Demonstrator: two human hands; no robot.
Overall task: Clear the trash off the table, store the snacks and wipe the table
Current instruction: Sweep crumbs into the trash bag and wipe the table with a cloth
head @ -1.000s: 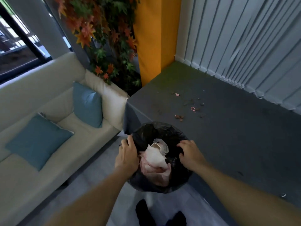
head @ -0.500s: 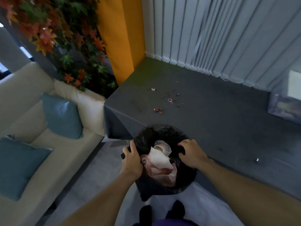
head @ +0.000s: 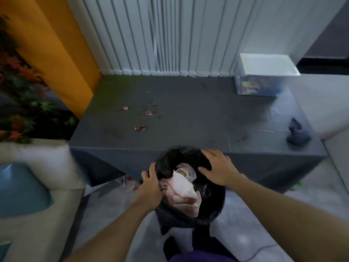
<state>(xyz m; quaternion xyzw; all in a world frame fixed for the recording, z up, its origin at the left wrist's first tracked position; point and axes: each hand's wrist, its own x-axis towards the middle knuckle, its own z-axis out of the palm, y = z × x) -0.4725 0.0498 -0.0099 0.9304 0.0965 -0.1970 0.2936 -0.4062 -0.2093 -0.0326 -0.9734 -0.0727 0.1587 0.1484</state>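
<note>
Now | left hand [head: 151, 188] grips the trash bin's [head: 211, 210] black bag at the near-left rim, fingers curled | right hand [head: 219, 167] lies spread on the far rim, fingers fairly straight | bin just before the bench's [head: 188, 114] near edge, crumpled paper [head: 183, 184] inside | crumbs [head: 140, 128] on bench left; dark cloth [head: 297, 135] right; snack box [head: 262, 80] far-right corner

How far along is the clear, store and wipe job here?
Done: paper trash sits in the black trash bag; a lidded box holds colourful packets. In hand: the left hand grips the bag's rim, the right hand rests on it. Left: crumbs on the table, grey cloth unused.
</note>
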